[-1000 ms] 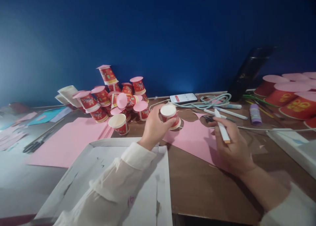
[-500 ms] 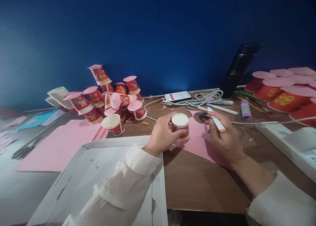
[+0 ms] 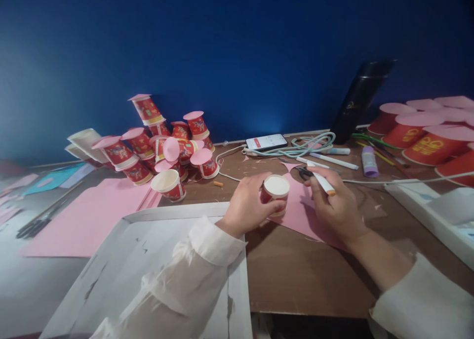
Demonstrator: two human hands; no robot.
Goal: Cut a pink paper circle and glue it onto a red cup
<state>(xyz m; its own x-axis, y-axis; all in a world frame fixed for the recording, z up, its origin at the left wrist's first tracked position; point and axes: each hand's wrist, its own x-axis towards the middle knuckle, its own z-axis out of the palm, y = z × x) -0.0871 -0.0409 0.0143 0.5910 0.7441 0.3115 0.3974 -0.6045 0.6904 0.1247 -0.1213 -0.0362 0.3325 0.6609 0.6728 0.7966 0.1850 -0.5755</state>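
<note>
Red paper cup (image 3: 274,195), small, white base up, standing mouth-down on pink paper sheet (image 3: 296,215) over brown wooden tabletop (image 3: 314,275). Left hand (image 3: 246,205) wrapped around cup wall, fingers curled, thumb at near side; cup slightly tilted. Right hand (image 3: 335,205) closed around white marker with orange end (image 3: 321,181), tip just beside cup, apart from paper.

Judgement on step: tracing around cup rim onto pink sheet. For clean outline: press cup flat, rim fully seated, no tilt; hold marker upright against rim; keep sheet from sliding.

Nearby: pile of red cups with pink paper discs (image 3: 163,141) at far left, open red cup (image 3: 168,185) beside it, white tray (image 3: 122,260) under left sleeve, phone (image 3: 266,142), coiled pale cable (image 3: 311,144), purple glue stick (image 3: 369,161).
</note>
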